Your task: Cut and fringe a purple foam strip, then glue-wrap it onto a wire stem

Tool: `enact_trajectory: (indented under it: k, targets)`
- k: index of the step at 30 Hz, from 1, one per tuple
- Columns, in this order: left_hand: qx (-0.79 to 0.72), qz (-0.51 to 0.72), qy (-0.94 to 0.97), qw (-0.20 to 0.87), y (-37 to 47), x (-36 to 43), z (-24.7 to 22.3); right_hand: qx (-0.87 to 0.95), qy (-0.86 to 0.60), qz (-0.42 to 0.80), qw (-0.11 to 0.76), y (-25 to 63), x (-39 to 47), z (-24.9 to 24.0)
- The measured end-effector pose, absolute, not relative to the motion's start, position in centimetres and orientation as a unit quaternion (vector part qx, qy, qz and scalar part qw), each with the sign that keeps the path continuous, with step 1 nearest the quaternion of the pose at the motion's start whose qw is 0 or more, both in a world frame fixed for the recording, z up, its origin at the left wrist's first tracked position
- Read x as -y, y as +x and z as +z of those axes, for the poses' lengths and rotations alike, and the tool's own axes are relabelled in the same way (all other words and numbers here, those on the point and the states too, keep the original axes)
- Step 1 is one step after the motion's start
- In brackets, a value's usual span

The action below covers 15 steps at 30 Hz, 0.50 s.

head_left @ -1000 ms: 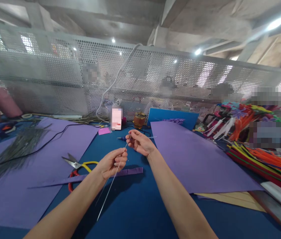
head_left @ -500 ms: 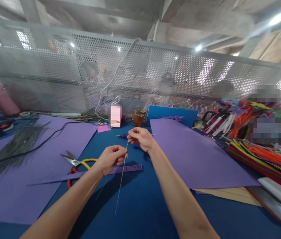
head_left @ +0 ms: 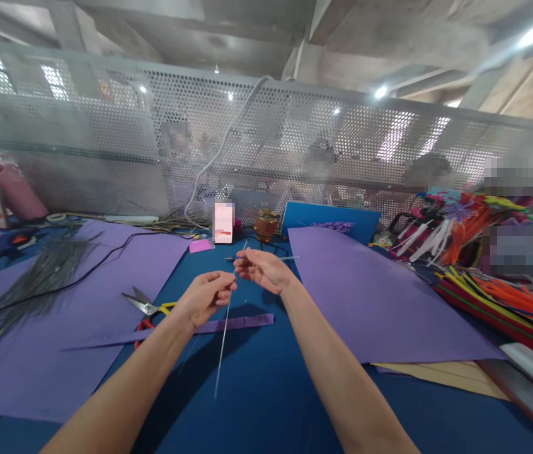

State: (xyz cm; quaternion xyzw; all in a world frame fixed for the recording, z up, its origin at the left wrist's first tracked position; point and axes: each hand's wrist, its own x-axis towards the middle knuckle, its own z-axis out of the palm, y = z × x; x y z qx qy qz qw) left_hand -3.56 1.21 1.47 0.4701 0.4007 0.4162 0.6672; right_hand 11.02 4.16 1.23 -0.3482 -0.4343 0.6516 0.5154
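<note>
My left hand [head_left: 207, 296] is closed in a pinch on a thin pale wire [head_left: 222, 347], which hangs down toward me at a slant. Just above and to the right, my right hand [head_left: 264, 270] has its fingers curled at the wire's upper part, thumb and fingertips close to the left pinch. The wire's top end sticks up behind the right fingers. Beneath the left hand lies a purple paper strip [head_left: 247, 322], crinkled at its right end. Scissors [head_left: 146, 306] with red and yellow handles rest left of it, partly covered by my left forearm.
Purple sheets [head_left: 361, 296] lie on both sides of the blue table [head_left: 266, 391]. Dark wires [head_left: 44, 284] are bundled at left, near a blue glue gun [head_left: 9, 241]. A phone [head_left: 223, 222] and an amber jar [head_left: 266, 225] stand behind. Colourful pipe cleaners [head_left: 507, 293] fill the right.
My right hand has moved slightly down and left, closer to the left hand, and its fingers look looser. The wire has shifted a little left with the left hand.
</note>
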Motion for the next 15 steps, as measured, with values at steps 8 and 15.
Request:
enact_trajectory:
  k: [8, 15]
  targets:
    - [-0.309, 0.411, 0.310, 0.800, -3.17, -1.42, 1.05, 0.480, -0.291, 0.642, 0.523, 10.55, -4.34, 0.29]
    - [-0.361, 0.402, 0.432, 0.722, -3.29, -1.86, 0.79, 0.501, -0.369, 0.569, 0.538, 11.11, -4.18, 1.09]
